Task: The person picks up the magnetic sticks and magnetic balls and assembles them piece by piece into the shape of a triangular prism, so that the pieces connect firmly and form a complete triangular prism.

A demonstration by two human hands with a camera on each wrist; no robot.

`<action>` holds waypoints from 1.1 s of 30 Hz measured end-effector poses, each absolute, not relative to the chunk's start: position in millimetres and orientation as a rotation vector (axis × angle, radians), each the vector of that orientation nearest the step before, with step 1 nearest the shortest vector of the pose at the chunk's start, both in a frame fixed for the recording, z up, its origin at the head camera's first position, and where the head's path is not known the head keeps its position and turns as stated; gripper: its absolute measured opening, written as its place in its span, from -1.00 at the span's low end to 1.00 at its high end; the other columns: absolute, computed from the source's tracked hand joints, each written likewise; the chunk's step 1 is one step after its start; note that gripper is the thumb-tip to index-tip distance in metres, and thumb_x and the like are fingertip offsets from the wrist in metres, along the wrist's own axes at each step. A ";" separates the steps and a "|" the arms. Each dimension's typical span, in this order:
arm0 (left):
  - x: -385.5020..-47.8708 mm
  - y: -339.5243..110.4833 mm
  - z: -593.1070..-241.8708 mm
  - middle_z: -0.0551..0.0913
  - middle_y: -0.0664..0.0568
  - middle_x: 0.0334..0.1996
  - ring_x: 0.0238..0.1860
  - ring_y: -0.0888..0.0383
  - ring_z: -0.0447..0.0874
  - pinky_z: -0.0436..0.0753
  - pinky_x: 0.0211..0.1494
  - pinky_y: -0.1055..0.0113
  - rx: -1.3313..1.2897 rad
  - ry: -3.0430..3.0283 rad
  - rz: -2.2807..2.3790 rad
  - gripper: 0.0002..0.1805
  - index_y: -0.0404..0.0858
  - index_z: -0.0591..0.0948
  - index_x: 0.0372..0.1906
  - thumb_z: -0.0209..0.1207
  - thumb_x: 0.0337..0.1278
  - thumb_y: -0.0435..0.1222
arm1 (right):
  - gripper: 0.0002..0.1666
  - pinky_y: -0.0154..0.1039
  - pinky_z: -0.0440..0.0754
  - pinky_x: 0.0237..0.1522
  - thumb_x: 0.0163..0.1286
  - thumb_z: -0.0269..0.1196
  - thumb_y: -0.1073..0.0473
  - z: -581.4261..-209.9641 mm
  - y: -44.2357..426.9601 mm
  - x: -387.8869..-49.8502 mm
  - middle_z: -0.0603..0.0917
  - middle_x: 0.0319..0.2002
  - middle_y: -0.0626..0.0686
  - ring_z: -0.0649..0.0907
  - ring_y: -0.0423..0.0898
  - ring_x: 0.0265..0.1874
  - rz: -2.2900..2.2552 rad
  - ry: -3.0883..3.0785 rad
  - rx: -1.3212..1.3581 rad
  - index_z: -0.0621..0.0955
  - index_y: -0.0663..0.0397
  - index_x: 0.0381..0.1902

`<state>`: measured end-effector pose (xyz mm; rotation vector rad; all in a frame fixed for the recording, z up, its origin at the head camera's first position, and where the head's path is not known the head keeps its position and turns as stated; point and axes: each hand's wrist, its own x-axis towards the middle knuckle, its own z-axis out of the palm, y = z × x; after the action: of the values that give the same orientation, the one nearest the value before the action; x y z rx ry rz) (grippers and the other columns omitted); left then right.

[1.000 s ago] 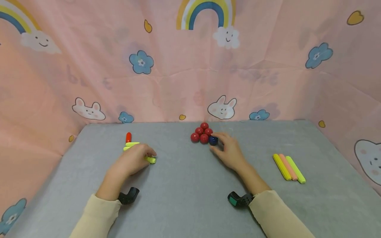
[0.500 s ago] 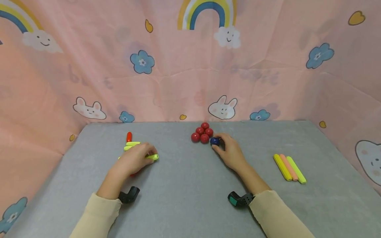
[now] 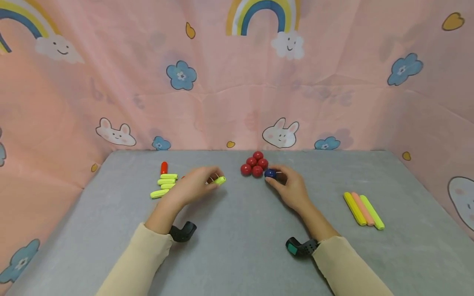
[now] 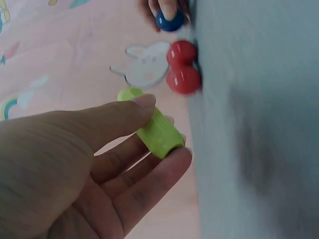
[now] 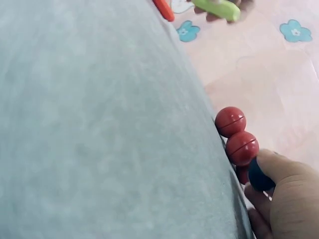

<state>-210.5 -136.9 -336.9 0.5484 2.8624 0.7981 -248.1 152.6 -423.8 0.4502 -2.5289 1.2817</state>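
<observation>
My left hand [image 3: 194, 185] pinches a stubby yellow-green highlighter-like stick [image 4: 159, 132] between thumb and fingers, raised above the table. Its near end looks hollow in the left wrist view. Just right of the cluster of red balls [image 3: 257, 171], my right hand [image 3: 294, 191] holds a dark blue ball [image 3: 270, 173] with thumb and fingers. Several more short yellow-green sticks [image 3: 166, 181] lie stacked in rows left of my left hand, partly hidden by it. A red stick [image 3: 164, 167] points away behind them.
Three longer sticks lie side by side at the right: a yellow one [image 3: 354, 209], a peach one [image 3: 363, 209] and a light green one [image 3: 372, 212]. The grey tabletop [image 3: 237, 246] ends at a pink patterned cloth [image 3: 214, 111].
My left hand has lifted the yellow-green stick and carried it right, uncovering the other short sticks. The blue ball has shifted slightly away from the red balls in my right hand.
</observation>
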 end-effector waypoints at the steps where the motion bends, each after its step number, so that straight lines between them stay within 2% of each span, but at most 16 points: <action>1: -212.6 -130.2 -336.6 0.74 -0.02 -0.09 -0.03 0.06 0.67 0.68 0.11 0.13 0.541 2.862 0.803 -0.76 -0.18 0.66 0.03 0.28 0.29 -0.33 | -0.54 0.01 0.72 0.09 0.35 0.39 0.20 -423.8 153.4 -248.2 0.69 0.10 0.27 0.76 0.18 0.02 1.336 -2.527 0.446 0.61 0.20 0.17; 5: -221.1 -105.2 -340.2 0.75 -0.03 -0.09 -0.07 0.08 0.67 0.69 0.06 0.18 0.535 2.836 0.874 -0.75 -0.19 0.68 0.04 0.31 0.27 -0.33 | -0.54 -0.33 0.74 -0.03 0.37 0.38 0.18 -422.9 157.0 -248.5 0.67 0.11 0.25 0.77 0.00 -0.01 1.594 -2.500 0.414 0.59 0.17 0.18; 8: -226.9 -88.1 -347.9 0.76 -0.04 -0.12 -0.11 0.08 0.68 0.70 0.05 0.21 0.543 2.807 0.987 -0.75 -0.20 0.70 0.02 0.31 0.25 -0.35 | -0.54 -0.47 0.71 -0.12 0.40 0.34 0.20 -421.5 159.8 -248.6 0.65 0.13 0.30 0.76 -0.20 -0.12 1.785 -2.427 0.399 0.55 0.24 0.20; 10: -230.8 -78.1 -355.3 0.77 -0.05 -0.13 -0.12 0.08 0.70 0.69 0.04 0.23 0.562 2.789 1.071 -0.75 -0.22 0.72 0.02 0.30 0.25 -0.36 | -0.52 -0.46 0.73 -0.14 0.41 0.32 0.23 -420.5 161.0 -248.6 0.63 0.15 0.35 0.76 -0.28 -0.20 1.887 -2.359 0.395 0.53 0.30 0.23; 13: -234.4 -66.4 -368.4 0.78 -0.05 -0.11 -0.18 0.10 0.69 0.68 -0.08 0.29 0.558 2.772 1.171 -0.73 -0.21 0.73 0.05 0.30 0.26 -0.33 | -0.49 -0.38 0.76 -0.14 0.43 0.28 0.28 -419.6 162.4 -248.7 0.59 0.18 0.42 0.77 -0.28 -0.24 2.014 -2.258 0.402 0.50 0.39 0.27; 17: -236.6 -56.8 -387.5 0.75 -0.11 -0.07 -0.33 0.18 0.69 0.67 -0.32 0.39 0.484 2.681 1.367 -0.70 -0.26 0.71 0.07 0.31 0.27 -0.31 | -0.50 -0.33 0.77 -0.11 0.44 0.26 0.30 -420.3 163.3 -248.0 0.56 0.22 0.42 0.78 -0.26 -0.19 2.076 -2.220 0.412 0.51 0.43 0.27; 19: -237.6 -53.4 -396.0 0.75 -0.15 -0.08 -0.39 0.21 0.71 0.67 -0.37 0.42 0.442 2.614 1.496 -0.70 -0.31 0.70 0.05 0.34 0.24 -0.32 | -0.52 -0.32 0.77 -0.11 0.44 0.26 0.32 -420.9 163.7 -247.7 0.57 0.22 0.41 0.77 -0.27 -0.18 2.088 -2.221 0.419 0.52 0.44 0.25; 25: -240.3 -47.3 -408.6 0.77 -0.20 -0.12 -0.39 0.22 0.75 0.73 -0.33 0.38 0.389 2.457 1.791 -0.70 -0.39 0.70 -0.01 0.39 0.15 -0.38 | -0.53 -0.31 0.77 -0.10 0.42 0.28 0.31 -420.2 164.9 -247.8 0.58 0.18 0.38 0.77 -0.29 -0.19 2.093 -2.263 0.456 0.52 0.45 0.23; 33: -239.0 -43.7 -415.5 0.76 -0.21 -0.10 -0.42 0.24 0.73 0.75 -0.31 0.37 0.449 2.416 1.871 -0.70 -0.39 0.69 -0.01 0.38 0.16 -0.39 | -0.55 -0.25 0.78 -0.11 0.40 0.27 0.36 -418.1 166.7 -246.5 0.63 0.05 0.29 0.76 -0.28 -0.19 2.084 -2.283 0.531 0.54 0.47 0.19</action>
<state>-239.0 -43.7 -415.5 0.4488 2.4156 1.8715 -246.5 166.7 -418.1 0.5310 -2.2830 2.0845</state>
